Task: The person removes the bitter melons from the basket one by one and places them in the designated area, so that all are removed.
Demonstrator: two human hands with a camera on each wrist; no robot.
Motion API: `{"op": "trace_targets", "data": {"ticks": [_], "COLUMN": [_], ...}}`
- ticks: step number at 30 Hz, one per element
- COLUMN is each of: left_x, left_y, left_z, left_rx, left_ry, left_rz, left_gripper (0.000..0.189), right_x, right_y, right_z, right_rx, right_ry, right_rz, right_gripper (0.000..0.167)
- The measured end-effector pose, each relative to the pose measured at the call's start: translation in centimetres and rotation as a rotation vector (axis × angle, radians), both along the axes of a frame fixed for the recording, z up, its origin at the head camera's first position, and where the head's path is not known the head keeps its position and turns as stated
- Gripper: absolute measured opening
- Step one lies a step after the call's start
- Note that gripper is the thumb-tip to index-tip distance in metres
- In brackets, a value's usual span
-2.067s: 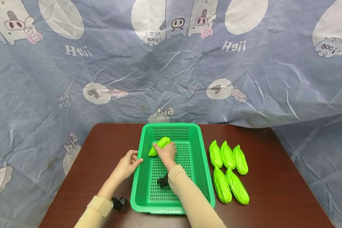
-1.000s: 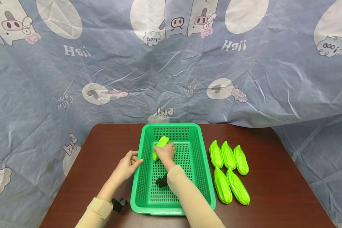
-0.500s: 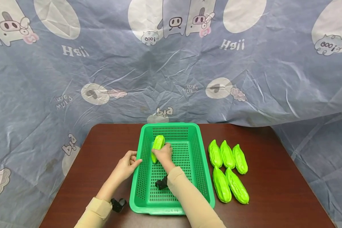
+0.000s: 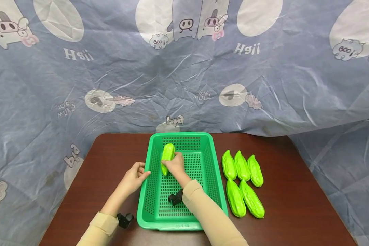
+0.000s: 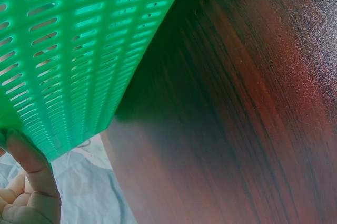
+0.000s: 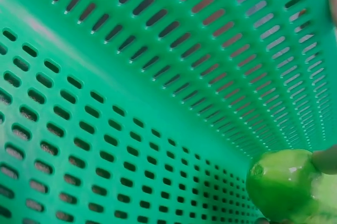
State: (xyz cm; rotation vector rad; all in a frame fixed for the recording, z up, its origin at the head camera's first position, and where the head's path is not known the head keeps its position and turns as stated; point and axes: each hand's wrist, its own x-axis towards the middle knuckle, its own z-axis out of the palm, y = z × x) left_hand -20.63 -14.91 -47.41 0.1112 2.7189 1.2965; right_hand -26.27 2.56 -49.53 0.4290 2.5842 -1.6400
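A bright green bitter melon point(image 4: 168, 152) is in the far left part of the green basket point(image 4: 216, 177), lying nearly lengthwise beside the left wall. My right hand point(image 4: 176, 166) grips it, thumb on the near left side and fingers on the right. In the right wrist view, the rounded end of the bitter melon point(image 6: 281, 184) shows at lower right, close to the slotted wall. My left hand point(image 4: 133, 178) holds the basket's left rim, its thumb over the edge. The left wrist view shows bent fingers of the left hand point(image 5: 34, 182) at the basket's outer side.
Several more bitter melons point(image 4: 241, 166) lie in two rows on the dark wooden table point(image 4: 292, 205), right of the basket. A blue-grey patterned cloth point(image 4: 160, 78) hangs behind the table. Black wrist cameras point(image 4: 125, 220) are worn below both hands.
The right hand has turned the bitter melon from a slant to nearly lengthwise and shifted it left towards the basket's wall. The left hand has stayed at the rim.
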Motion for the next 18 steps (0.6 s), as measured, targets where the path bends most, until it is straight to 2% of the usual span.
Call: {"op": "trace_targets", "data": {"ticks": [7, 18], "left_x": [0.0, 0.0], "left_y": [-0.1, -0.1], "left_z": [0.0, 0.1], "left_rx": [-0.002, -0.011], "left_ry": [-0.005, -0.016], "left_rz": [-0.009, -0.011], "left_gripper": [0.043, 0.043], "right_x": [0.1, 0.8], "right_y": [0.6, 1.9], "right_z": [1.0, 2.8], "right_rx": [-0.001, -0.079], "right_ry": [0.007, 0.006], "right_rz": [0.029, 0.081], "right_gripper": [0.07, 0.071]}}
